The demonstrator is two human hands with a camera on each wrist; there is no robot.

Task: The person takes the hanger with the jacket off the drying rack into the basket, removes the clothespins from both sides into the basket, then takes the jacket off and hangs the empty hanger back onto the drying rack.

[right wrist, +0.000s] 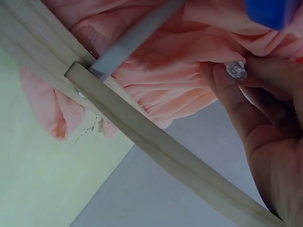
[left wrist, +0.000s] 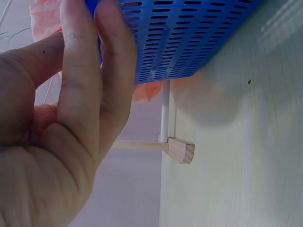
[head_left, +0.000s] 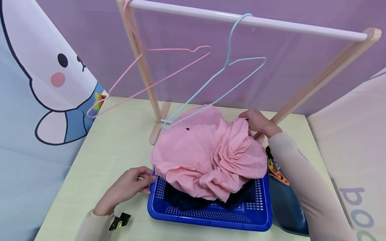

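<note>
A crumpled pink garment [head_left: 193,144] with a small black mark is heaped over a blue perforated basket [head_left: 208,223]. Dark cloth [head_left: 184,199] lies under it inside the basket. My left hand [head_left: 129,184] holds the basket's left rim with its fingertips; in the left wrist view its fingers [left wrist: 78,71] reach round the blue edge. At the heap's far right, my right hand [head_left: 257,122] pinches the pink fabric. In the right wrist view a clear, shiny bit [right wrist: 236,69] shows between thumb and fingers; its kind is unclear.
A wooden rack with a white rod [head_left: 196,13] stands behind the basket. From it hang a pink hanger [head_left: 141,45] and a light blue hanger [head_left: 228,63], its lower end close to the garment. Right of the basket, a dark tray [head_left: 289,207] holds colored clothespins [head_left: 279,177].
</note>
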